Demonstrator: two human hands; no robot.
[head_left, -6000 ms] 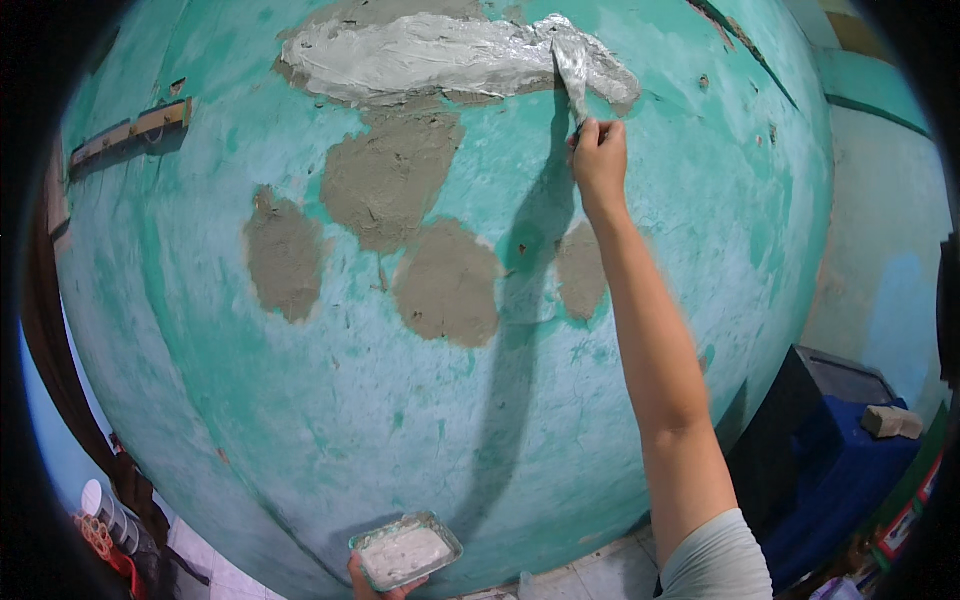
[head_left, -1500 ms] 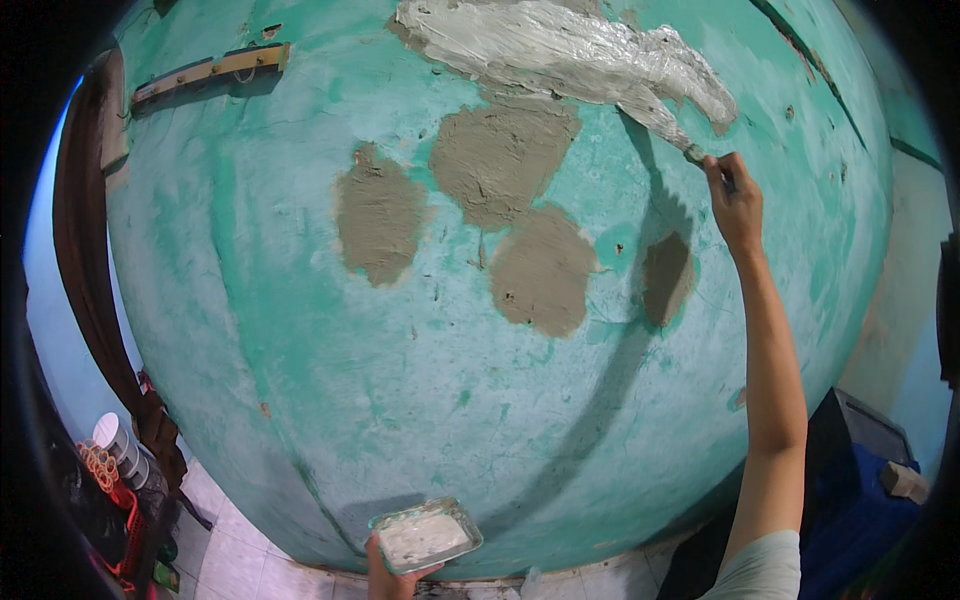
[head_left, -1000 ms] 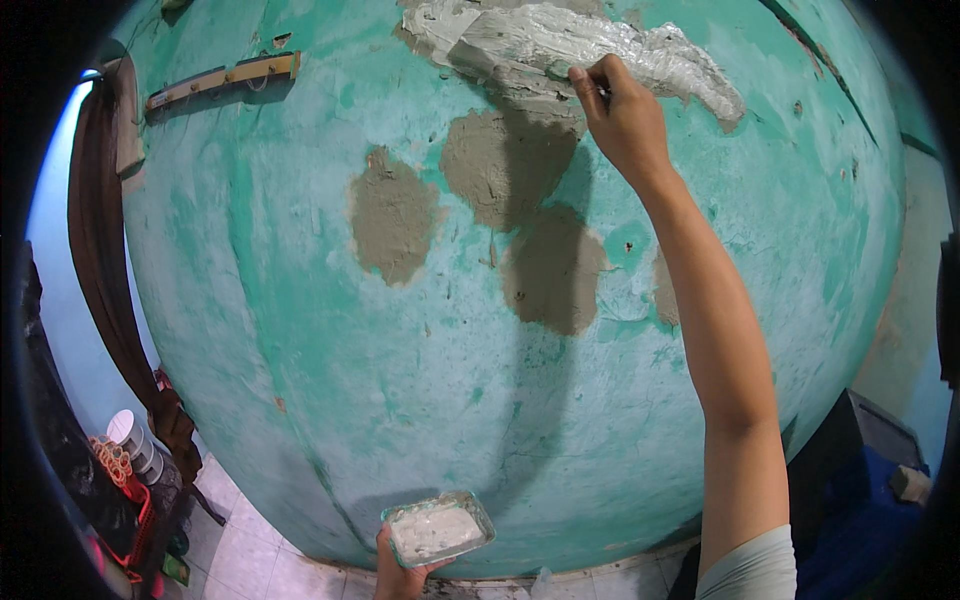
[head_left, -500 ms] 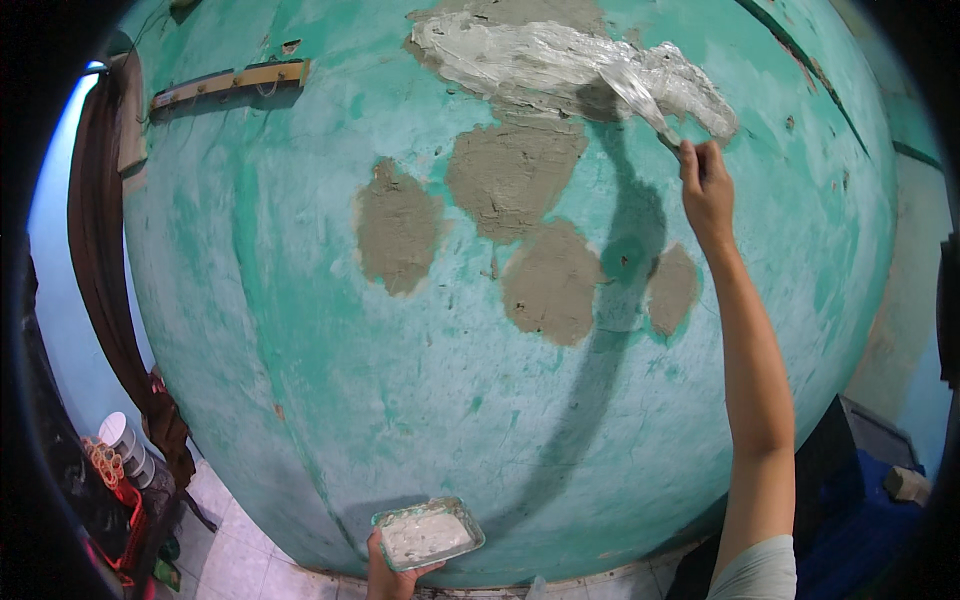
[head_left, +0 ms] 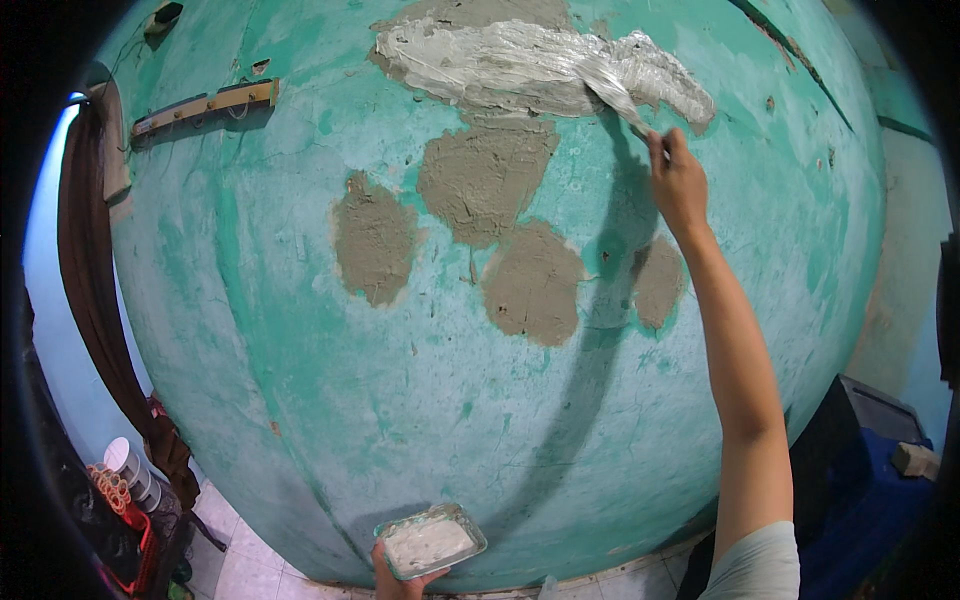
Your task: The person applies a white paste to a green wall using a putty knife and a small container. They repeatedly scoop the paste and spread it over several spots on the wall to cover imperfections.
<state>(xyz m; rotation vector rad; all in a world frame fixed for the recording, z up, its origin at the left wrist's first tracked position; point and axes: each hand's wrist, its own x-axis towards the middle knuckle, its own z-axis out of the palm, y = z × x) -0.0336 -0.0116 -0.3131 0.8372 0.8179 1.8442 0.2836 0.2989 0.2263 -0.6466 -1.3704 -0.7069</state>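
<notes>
Right fingers (head_left: 657, 150) clamp one scraper (head_left: 612, 92), left fingers (head_left: 430, 578) one tray (head_left: 479, 541), with four grey patches (head_left: 533, 285) below one white patch (head_left: 480, 65).

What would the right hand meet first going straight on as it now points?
The right hand would probably meet the white coating up and left, where its putty knife seems to touch; depth is unclear.

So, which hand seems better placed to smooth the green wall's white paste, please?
Probably the right hand, holding a flat, smeared spatula at the white paste; the left hand holds a shallow rectangular tray.
</notes>
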